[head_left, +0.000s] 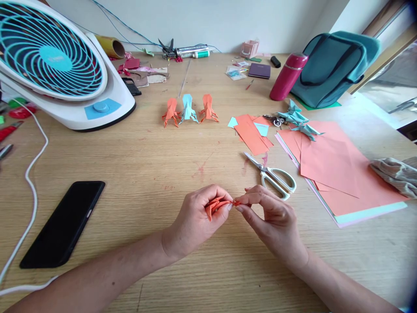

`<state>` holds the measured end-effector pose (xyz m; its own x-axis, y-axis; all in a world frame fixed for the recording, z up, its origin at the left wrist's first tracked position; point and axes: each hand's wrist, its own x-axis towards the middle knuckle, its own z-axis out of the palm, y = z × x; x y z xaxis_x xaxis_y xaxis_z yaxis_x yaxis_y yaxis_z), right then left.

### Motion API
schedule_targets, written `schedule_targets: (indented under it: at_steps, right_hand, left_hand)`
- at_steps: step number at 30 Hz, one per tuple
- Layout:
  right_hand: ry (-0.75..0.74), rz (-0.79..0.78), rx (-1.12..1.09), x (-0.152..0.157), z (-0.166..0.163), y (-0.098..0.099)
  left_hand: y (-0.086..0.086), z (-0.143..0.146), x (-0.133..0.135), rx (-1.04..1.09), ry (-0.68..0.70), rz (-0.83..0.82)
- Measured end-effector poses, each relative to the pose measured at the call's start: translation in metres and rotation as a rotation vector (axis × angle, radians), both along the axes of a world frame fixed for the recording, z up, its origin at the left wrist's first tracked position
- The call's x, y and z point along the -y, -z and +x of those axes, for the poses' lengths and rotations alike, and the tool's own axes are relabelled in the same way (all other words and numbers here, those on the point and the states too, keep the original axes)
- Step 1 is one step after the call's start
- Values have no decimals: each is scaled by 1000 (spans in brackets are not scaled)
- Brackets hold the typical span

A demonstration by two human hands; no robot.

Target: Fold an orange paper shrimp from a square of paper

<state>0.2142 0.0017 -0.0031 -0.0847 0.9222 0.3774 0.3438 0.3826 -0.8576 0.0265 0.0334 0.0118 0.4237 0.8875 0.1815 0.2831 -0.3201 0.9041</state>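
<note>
An orange folded-paper figure [215,206] is held between my two hands above the table. My left hand [200,213] wraps round its body, with thumb and fingers pressed together near the thin end. My right hand [272,219] pinches that thin tip between thumb and forefinger; most of the tip is hidden. White-handled scissors [276,178] lie just beyond my right hand, blades pointing away to the left. Farther back stand three finished-looking paper figures in a row: an orange one [170,111], a light blue one [188,108] and another orange one [207,108].
A stack of orange sheets [345,161] lies at right, with blue paper figures [293,115] and keys [276,121] by it. Paper scraps [250,134] lie near the scissors. A phone [63,224], a fan [55,61], a magenta bottle [288,78] and a teal bag [329,71] surround the work area.
</note>
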Motion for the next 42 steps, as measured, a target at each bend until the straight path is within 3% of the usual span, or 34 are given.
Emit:
schedule_targets:
  at_steps: [10, 22, 42]
  right_hand:
    - [77, -77, -119, 4, -4, 7]
    - [26, 60, -110, 3, -6, 8]
    - [-58, -118, -253, 5, -6, 10]
  left_hand:
    - [5, 3, 6, 150, -51, 1]
    - [2, 2, 8, 248, -51, -44]
    - [-2, 2, 9, 265, 16, -165]
